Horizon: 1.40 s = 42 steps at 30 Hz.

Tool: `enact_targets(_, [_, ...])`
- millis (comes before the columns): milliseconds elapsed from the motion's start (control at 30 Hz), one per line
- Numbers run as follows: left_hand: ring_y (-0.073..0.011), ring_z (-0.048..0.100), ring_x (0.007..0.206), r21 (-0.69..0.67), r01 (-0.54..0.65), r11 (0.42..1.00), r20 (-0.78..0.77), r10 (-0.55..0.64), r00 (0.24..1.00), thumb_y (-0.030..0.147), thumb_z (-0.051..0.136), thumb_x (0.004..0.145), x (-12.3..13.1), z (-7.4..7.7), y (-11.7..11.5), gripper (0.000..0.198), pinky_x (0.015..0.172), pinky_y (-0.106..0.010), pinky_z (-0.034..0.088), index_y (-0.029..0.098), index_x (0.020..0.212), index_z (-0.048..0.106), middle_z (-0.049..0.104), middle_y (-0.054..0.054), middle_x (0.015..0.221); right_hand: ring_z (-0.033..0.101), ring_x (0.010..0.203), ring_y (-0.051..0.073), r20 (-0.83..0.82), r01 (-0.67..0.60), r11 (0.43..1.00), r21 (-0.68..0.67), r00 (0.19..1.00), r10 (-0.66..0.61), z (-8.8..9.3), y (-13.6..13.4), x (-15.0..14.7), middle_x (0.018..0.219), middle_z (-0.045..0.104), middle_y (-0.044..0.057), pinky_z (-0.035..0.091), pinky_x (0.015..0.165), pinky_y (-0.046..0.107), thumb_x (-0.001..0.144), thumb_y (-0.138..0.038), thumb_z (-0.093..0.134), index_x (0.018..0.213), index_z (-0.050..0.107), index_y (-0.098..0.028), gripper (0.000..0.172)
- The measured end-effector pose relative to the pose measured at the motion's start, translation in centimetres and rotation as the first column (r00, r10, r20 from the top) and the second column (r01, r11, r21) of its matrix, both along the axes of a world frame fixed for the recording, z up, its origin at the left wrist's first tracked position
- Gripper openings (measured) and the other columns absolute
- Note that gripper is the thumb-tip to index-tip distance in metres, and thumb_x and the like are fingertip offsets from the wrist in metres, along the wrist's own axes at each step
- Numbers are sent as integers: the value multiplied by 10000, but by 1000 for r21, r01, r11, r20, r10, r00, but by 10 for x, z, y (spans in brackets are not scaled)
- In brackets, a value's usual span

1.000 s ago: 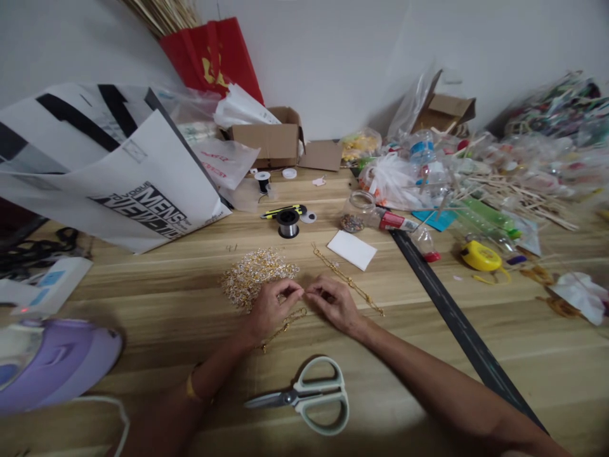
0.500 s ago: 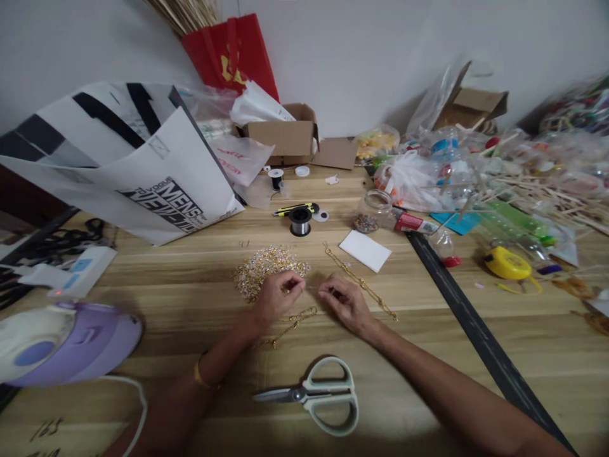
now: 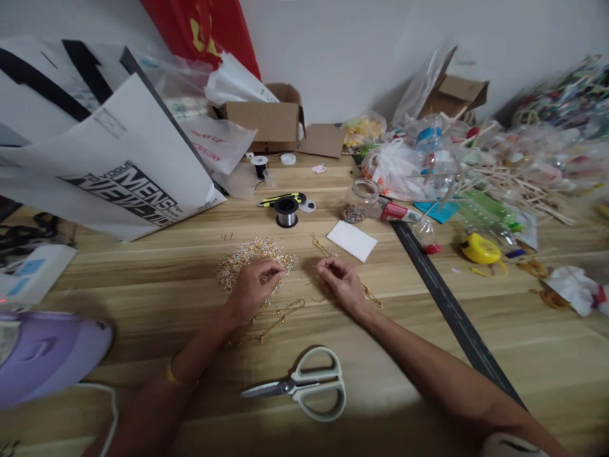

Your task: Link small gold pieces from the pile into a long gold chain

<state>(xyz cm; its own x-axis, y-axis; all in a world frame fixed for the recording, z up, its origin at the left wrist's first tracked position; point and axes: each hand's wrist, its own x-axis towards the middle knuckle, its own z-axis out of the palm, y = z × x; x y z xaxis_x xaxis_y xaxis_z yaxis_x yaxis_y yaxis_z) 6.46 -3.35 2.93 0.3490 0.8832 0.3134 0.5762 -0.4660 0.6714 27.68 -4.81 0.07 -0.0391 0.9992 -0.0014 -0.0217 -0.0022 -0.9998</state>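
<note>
My left hand is closed in a pinch at the edge of a pile of small gold and clear beads. What its fingertips hold is too small to make out. Across a narrow gap, my right hand pinches too, with a thin, tiny bit at its fingertips that I cannot name. A gold chain runs partly hidden behind that hand. Another gold chain lies on the wood below my left hand. Closer to me rest scissors with pale handles, their blades pointing left.
Beyond the hands are a spool of silver wire, a yellow-black cutter, a white card and a bead jar. A purple appliance stands left. A yellow tape measure and piled plastic bottles occupy the right.
The view has shifted, so most things sit further left and slightly higher. My two hands have drawn a little further apart, both still pinching. The right forearm lies over the gold chain.
</note>
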Motion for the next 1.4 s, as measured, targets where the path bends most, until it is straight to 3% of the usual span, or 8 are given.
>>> enact_targets(100, [-196,545,947,146,219,965,-175,-192,966,148,516,848,7,-2,-6,181,867,-356,456,165,945,668,655,-73,944,364,419,68,-3,-10,1000,-18,1000,10,2,-1,1,508,439,-60,283,396,200,743,-453,635,735,555,-177,287])
enact_targets(200, [-257,433,1148,189,375,908,-400,-277,874,173,513,862,15,-5,-16,272,988,-442,390,175,1112,619,594,-98,1138,384,439,72,26,-35,999,-9,999,35,2,-2,1,528,462,-52,304,416,204,757,-436,626,733,558,-171,275])
enact_targets(333, [-297,365,1232,192,417,888,-539,-260,801,227,498,881,22,-15,-23,297,1014,-504,351,189,1164,580,553,-101,1209,404,466,81,67,-71,997,-4,995,71,-1,-1,4,554,483,-43,324,442,209,780,-424,606,756,561,-169,260])
enact_targets(500, [-291,392,1197,191,454,870,-530,-298,794,225,529,863,19,-25,-19,228,1004,-484,375,165,1071,604,575,-90,1150,426,528,91,168,-115,992,52,980,104,-3,2,11,604,493,-30,341,493,209,820,-367,561,769,555,-169,205])
enact_targets(833, [-231,456,1101,187,397,898,-335,-321,886,143,482,883,20,-3,-14,174,971,-423,422,141,958,639,623,-88,973,511,636,137,582,-160,948,277,813,-33,-8,8,23,731,586,17,373,619,245,861,-223,475,849,591,-184,123])
enact_targets(1000, [-214,495,995,143,306,941,-259,-262,930,161,470,891,21,0,-7,200,907,-409,443,147,947,661,637,-84,918,498,604,138,525,-131,956,262,850,-27,-6,8,24,705,584,11,364,597,242,872,-269,477,841,602,-196,148])
enact_targets(1200, [-218,494,938,96,277,956,-351,-228,908,170,517,866,41,4,-4,167,875,-393,433,141,893,679,616,-83,869,478,582,128,436,-116,969,220,900,9,-4,8,23,653,562,-6,361,583,239,856,-322,510,837,597,-195,155])
enact_targets(1400, [-218,492,876,87,237,967,-321,-198,926,213,603,818,61,-5,0,103,793,-357,442,149,791,679,619,-70,809,494,542,113,243,-126,978,165,966,83,-5,6,20,631,585,-9,382,535,229,874,-394,497,864,551,-187,214])
